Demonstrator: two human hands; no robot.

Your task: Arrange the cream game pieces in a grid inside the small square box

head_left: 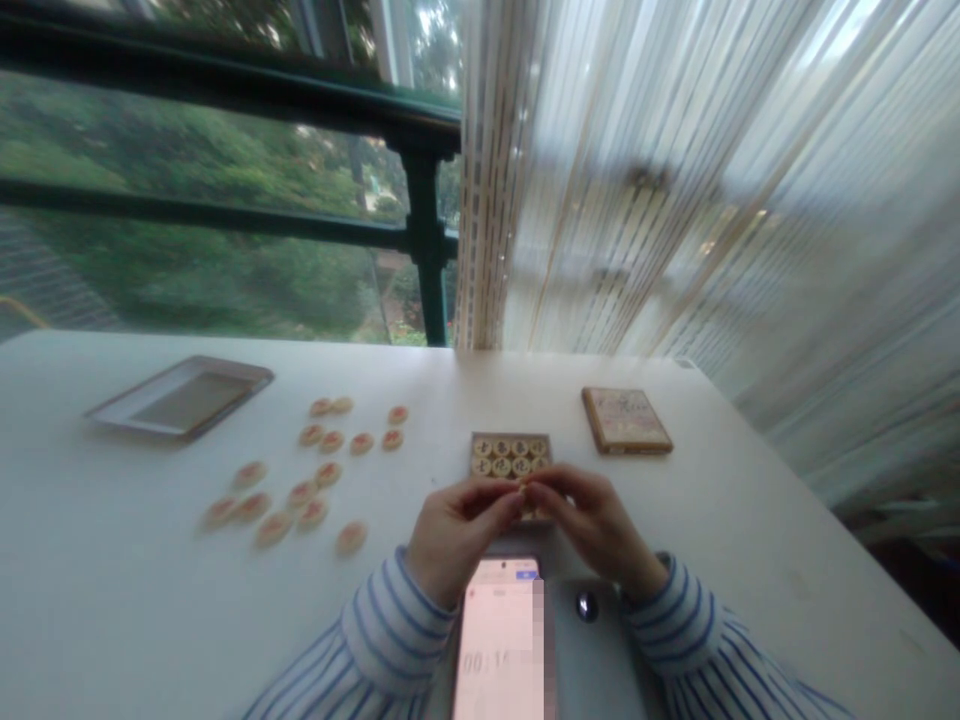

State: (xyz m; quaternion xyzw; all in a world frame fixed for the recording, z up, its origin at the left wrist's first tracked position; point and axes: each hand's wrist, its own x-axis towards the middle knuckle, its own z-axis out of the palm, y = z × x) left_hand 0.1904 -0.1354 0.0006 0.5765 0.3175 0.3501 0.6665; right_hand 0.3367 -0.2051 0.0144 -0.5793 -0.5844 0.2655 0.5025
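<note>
My left hand (457,530) and my right hand (592,520) meet over the near side of a small wooden box (511,454) that holds round game pieces in rows. Both hands are pinched, fingertips together, on a pale round piece (523,490) held between them. Several more round pieces with red marks (315,470) lie scattered on the white table (112,600) to the left of my hands. The near part of the box is hidden behind my fingers.
The box lid (626,420) lies flat to the right of the box. A shallow grey tray (180,398) sits at the far left. A phone (501,640) showing a timer and a small dark round object (586,605) lie between my forearms. Window and curtain stand behind.
</note>
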